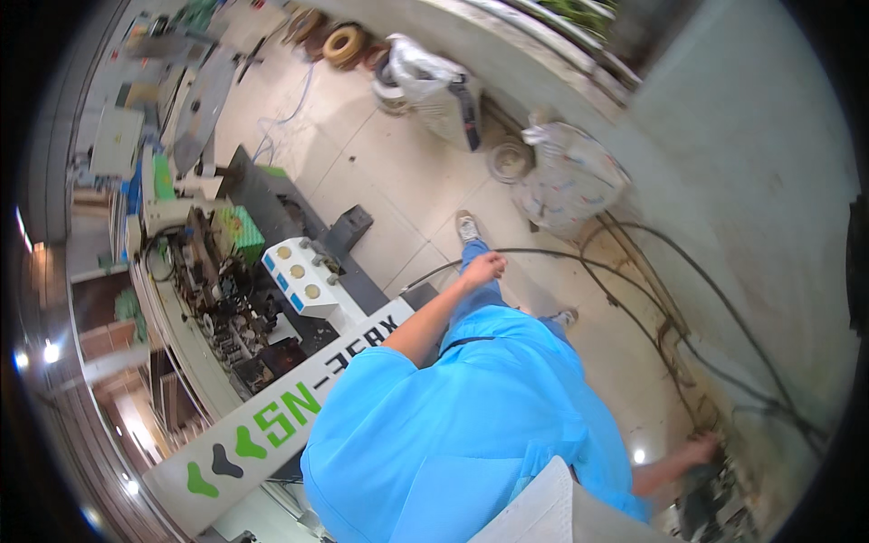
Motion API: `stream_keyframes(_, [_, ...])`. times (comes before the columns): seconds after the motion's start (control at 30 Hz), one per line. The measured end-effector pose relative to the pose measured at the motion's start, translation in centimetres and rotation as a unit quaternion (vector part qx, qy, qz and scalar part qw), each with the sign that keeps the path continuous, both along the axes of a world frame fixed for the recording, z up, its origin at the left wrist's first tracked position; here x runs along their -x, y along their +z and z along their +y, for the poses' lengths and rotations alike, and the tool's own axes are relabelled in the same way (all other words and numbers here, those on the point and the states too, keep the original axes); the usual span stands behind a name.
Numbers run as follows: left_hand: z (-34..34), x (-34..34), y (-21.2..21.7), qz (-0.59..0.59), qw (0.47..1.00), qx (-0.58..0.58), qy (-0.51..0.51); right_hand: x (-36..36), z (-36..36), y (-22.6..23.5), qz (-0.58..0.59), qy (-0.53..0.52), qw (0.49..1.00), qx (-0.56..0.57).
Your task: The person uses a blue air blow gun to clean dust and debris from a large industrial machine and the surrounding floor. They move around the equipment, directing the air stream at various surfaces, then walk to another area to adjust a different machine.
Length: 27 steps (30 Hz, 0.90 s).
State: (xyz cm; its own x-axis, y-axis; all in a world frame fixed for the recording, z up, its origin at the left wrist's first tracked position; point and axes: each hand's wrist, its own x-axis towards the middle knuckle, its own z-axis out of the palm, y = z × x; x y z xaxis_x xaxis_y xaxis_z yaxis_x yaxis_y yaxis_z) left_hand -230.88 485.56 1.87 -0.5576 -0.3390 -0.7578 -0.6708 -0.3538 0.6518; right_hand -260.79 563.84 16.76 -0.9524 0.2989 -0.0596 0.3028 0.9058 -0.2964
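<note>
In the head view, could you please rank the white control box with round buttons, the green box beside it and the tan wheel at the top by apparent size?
1. White control box.
2. Green box and tan wheel: they look alike, and the wheel lies farther off, so I won't rank them.

Pale tiled floor [380,172], grey wall [751,154], perhaps concrete.

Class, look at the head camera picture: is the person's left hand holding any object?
No: the left hand hangs loosely curled above the pale floor with nothing in its fingers, apart from the machine beside it.
</note>
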Motion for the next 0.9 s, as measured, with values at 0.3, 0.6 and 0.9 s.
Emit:
stream_keyframes(0.3, [-21.7, -16.2, -1.1, -0.09, 0.961, 0.205, 0.161, -15.5, -57.7, -19.4, -0.543, 0.116, 0.784, 0.277])
stream_keyframes(0.6, [-37.2, -16.3, 1.0, 0.08, 0.927, 0.213, 0.3, 1.7, -87.8, -14.8, -0.3, 0.204, 0.844, 0.396])
stream_keyframes(0.9, [-48.8, -27.9, -4.6, -0.009, 0.859, 0.061, 0.508, -7.9, -122.9, -17.1, -0.526, 0.332, 0.75, 0.227])
